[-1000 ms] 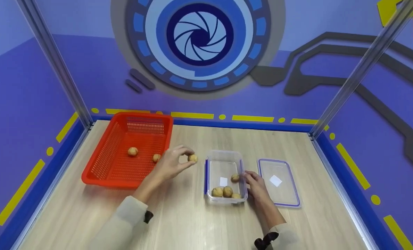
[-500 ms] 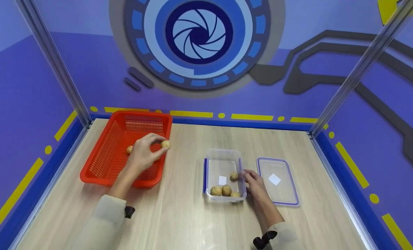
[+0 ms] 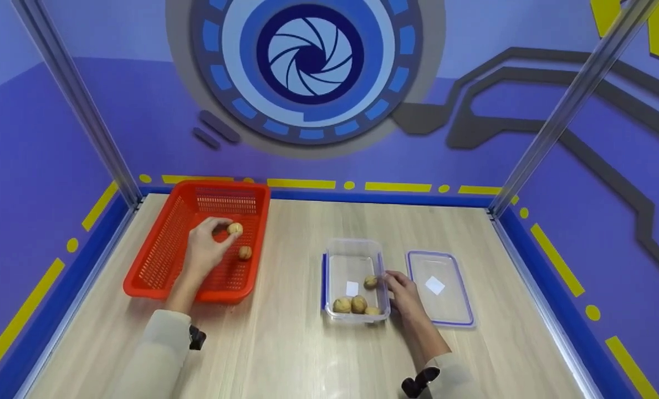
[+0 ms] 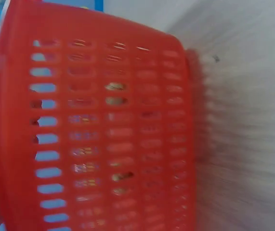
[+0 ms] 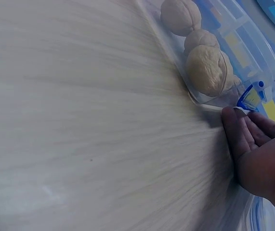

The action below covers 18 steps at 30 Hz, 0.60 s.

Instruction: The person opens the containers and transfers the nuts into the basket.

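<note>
My left hand (image 3: 206, 244) pinches a walnut (image 3: 235, 229) between thumb and finger above the red plastic basket (image 3: 196, 294). Below it, another walnut (image 3: 245, 252) lies on the basket floor. Through the holes of the basket (image 4: 147, 115) in the left wrist view, pale shapes show; the left hand itself does not. At the clear plastic box (image 3: 357, 244), my right hand (image 3: 407, 293) holds the right side, thumb at the rim and fingers against the outside. Several walnuts (image 5: 209, 70) sit inside the box, mostly at its near end.
Right of the box lies its clear lid (image 3: 443, 299) with a blue seal and a white sticker. A wooden table (image 3: 290, 343) carries everything. Painted panels (image 3: 318, 160) and metal posts (image 3: 551, 133) enclose the back and sides.
My left hand has moved left from beside the box to above the basket, still pinching the walnut. The right hand and the box stay in place.
</note>
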Each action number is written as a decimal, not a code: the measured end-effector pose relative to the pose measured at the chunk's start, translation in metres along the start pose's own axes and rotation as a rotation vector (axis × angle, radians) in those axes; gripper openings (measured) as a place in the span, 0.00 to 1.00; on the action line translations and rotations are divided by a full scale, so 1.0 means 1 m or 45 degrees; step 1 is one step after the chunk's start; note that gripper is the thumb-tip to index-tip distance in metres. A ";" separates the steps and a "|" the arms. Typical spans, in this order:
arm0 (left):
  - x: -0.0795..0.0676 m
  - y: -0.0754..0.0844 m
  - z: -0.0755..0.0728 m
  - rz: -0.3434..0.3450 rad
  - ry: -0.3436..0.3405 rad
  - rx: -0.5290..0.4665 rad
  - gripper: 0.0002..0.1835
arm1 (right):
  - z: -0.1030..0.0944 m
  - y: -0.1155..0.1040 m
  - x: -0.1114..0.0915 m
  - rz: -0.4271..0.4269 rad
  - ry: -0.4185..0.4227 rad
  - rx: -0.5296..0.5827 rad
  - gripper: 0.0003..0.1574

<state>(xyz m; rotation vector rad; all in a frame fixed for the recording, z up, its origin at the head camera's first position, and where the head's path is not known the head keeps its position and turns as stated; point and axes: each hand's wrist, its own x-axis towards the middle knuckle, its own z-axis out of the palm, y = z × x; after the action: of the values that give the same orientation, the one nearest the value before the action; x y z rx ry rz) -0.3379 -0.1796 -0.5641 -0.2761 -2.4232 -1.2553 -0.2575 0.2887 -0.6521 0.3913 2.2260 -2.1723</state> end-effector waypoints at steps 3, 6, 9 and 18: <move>-0.001 -0.008 0.001 -0.032 -0.013 -0.005 0.18 | 0.000 0.001 0.001 -0.009 -0.011 0.018 0.28; -0.001 -0.013 0.002 -0.069 -0.029 -0.002 0.18 | -0.001 0.001 0.001 -0.016 -0.015 0.021 0.28; 0.000 -0.016 0.002 -0.111 -0.048 0.000 0.18 | -0.002 0.001 0.000 -0.018 -0.017 0.022 0.28; 0.000 -0.021 0.004 -0.173 -0.078 0.024 0.17 | 0.000 0.001 0.000 -0.008 0.006 0.019 0.28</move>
<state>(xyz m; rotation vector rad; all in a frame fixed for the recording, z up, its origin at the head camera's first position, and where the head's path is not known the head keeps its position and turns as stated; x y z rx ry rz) -0.3458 -0.1885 -0.5818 -0.1487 -2.5416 -1.2977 -0.2569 0.2890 -0.6534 0.3902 2.2176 -2.1946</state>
